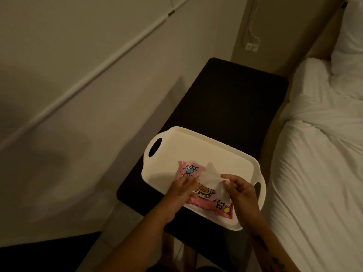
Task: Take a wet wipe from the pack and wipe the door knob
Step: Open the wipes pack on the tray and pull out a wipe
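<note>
The pink pack lay on the white tray. The left hand pressed it down — the right hand pinched the wet wipe, half out. Next, probably, pull it free.

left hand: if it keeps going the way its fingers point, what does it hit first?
Likely the wet wipe. The left hand lies on the pack, fingers pointing right toward the wipe, which the right hand holds. Depth is unclear.

Both hands hide much of the pink pack; its small print is unreadable.
</note>
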